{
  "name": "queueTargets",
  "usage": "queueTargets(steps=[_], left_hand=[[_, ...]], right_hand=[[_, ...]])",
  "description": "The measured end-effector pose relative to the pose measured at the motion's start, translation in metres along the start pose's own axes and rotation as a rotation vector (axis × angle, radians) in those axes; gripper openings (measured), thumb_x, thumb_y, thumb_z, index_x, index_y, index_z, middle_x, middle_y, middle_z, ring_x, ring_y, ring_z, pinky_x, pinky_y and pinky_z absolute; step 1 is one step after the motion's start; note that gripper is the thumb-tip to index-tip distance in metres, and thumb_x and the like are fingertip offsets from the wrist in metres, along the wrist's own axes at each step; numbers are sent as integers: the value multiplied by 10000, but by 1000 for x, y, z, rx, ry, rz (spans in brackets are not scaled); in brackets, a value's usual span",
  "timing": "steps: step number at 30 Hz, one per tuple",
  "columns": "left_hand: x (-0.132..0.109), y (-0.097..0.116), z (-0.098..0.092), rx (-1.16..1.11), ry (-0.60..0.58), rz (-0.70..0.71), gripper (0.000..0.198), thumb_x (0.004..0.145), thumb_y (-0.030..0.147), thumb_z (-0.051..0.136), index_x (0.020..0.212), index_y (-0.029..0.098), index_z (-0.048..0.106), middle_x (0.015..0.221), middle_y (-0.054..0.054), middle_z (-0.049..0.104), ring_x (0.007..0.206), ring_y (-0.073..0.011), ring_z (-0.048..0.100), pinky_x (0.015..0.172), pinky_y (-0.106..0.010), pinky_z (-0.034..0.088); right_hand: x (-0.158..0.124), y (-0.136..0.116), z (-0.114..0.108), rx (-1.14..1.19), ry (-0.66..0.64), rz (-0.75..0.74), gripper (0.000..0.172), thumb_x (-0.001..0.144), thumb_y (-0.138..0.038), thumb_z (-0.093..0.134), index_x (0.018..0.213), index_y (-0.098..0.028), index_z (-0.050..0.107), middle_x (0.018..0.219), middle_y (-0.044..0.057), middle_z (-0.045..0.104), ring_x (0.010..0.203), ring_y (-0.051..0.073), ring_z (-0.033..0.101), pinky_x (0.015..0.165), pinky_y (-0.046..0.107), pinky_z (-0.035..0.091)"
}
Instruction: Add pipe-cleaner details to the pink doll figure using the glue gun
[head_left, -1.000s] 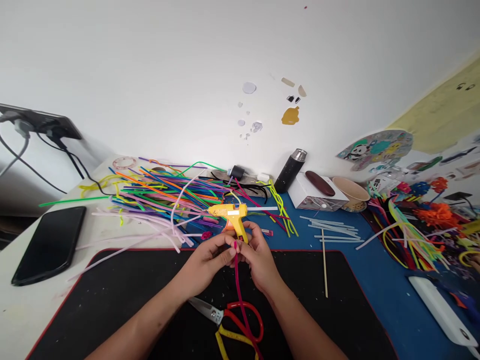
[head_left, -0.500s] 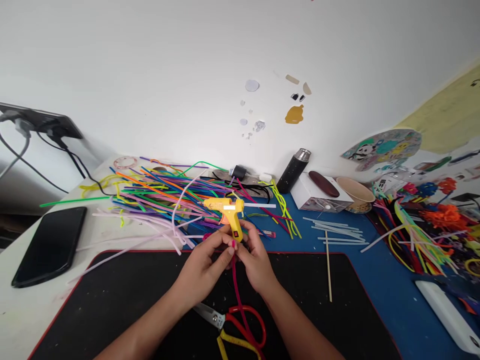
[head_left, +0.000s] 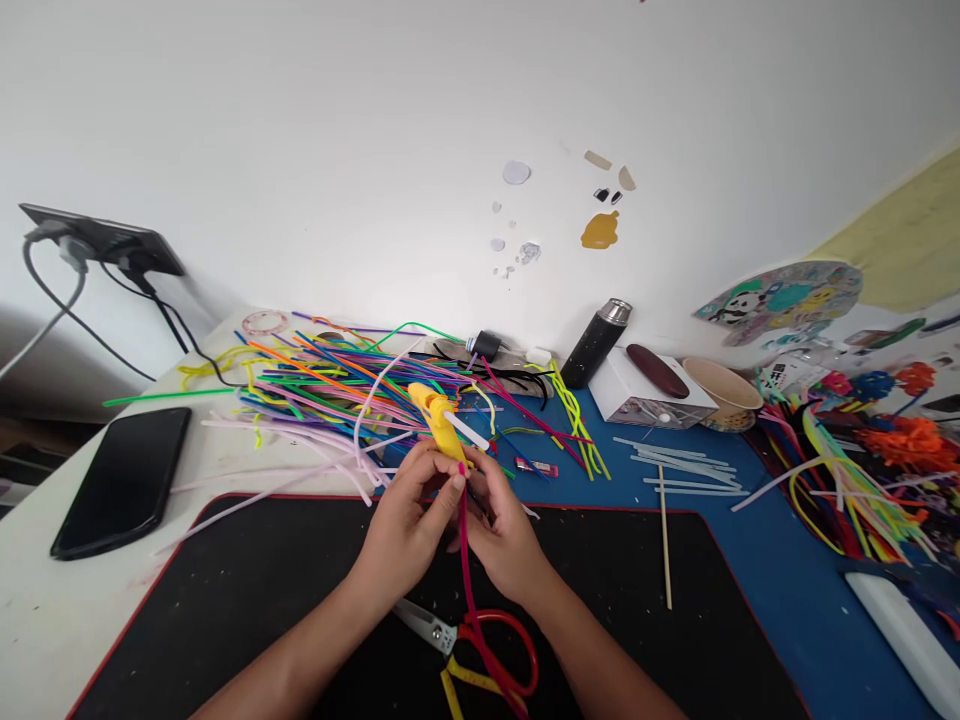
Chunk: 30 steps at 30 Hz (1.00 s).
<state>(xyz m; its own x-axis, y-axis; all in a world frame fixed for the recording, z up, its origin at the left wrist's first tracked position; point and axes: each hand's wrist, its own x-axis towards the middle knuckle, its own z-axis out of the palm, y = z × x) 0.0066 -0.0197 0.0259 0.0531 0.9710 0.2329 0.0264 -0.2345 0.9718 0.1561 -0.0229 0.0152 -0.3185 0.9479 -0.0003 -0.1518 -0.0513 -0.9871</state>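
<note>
Over the black mat my left hand [head_left: 415, 512] pinches the tip of a magenta pipe cleaner [head_left: 466, 565] between thumb and fingers. Its length hangs down toward the mat's near side. Close against it, my right hand [head_left: 504, 532] is closed around the handle of a yellow hot glue gun [head_left: 444, 430]. A white glue stick [head_left: 469, 430] juts from the gun's back end. The gun is turned away from me, and I cannot make out its nozzle. Beneath my hands lie scissors [head_left: 442, 632] with red and yellow handles, partly crossed by the pipe cleaner.
A heap of colourful pipe cleaners [head_left: 322, 375] spreads behind the mat [head_left: 285, 580]. A phone [head_left: 124, 480] lies left. Glue sticks [head_left: 686, 465], a wooden stick [head_left: 665, 550], a black thermos [head_left: 596, 345] and a white box [head_left: 652, 400] stand or lie to the right.
The glue gun has swivelled in my right hand, from side-on with its nozzle pointing left to facing away. My left hand keeps its pinch. The whole view has shifted slightly.
</note>
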Motion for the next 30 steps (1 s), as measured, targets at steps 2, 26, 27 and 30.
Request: queueTargets(steps=[2, 26, 27, 30], left_hand=[[1, -1, -2, 61, -1, 41, 127, 1033, 301, 560, 969, 236, 649, 1079, -58, 606, 1044, -219, 611, 901, -329, 504], [-9, 9, 1, 510, -479, 401, 199, 922, 103, 532, 1043, 233, 622, 1125, -115, 631, 1064, -271, 643, 919, -391, 579], [-10, 10, 1, 522, -492, 403, 201, 913, 102, 536, 1034, 232, 631, 1113, -117, 639, 1044, -276, 650, 897, -391, 587], [-10, 14, 2, 461, -507, 370, 219, 898, 92, 546, 1026, 239, 645, 1161, -124, 662, 1108, -285, 658, 934, -396, 584]], right_hand=[[-2, 0, -7, -42, -26, 7, 605, 964, -396, 717, 1525, -343, 498, 1502, 76, 603, 1368, 285, 591, 1061, 453, 566], [-6, -27, -23, -16, 84, 29, 484, 905, -588, 745, 1244, -242, 749, 1292, 97, 748, 1209, 304, 692, 1156, 504, 471], [-7, -26, -23, -20, 91, 47, 487, 894, -580, 759, 1246, -242, 747, 1287, 93, 748, 1198, 301, 696, 1154, 504, 472], [-6, -21, -24, -47, 139, 55, 461, 886, -561, 770, 1213, -236, 759, 1246, 87, 762, 1181, 296, 700, 1132, 490, 490]])
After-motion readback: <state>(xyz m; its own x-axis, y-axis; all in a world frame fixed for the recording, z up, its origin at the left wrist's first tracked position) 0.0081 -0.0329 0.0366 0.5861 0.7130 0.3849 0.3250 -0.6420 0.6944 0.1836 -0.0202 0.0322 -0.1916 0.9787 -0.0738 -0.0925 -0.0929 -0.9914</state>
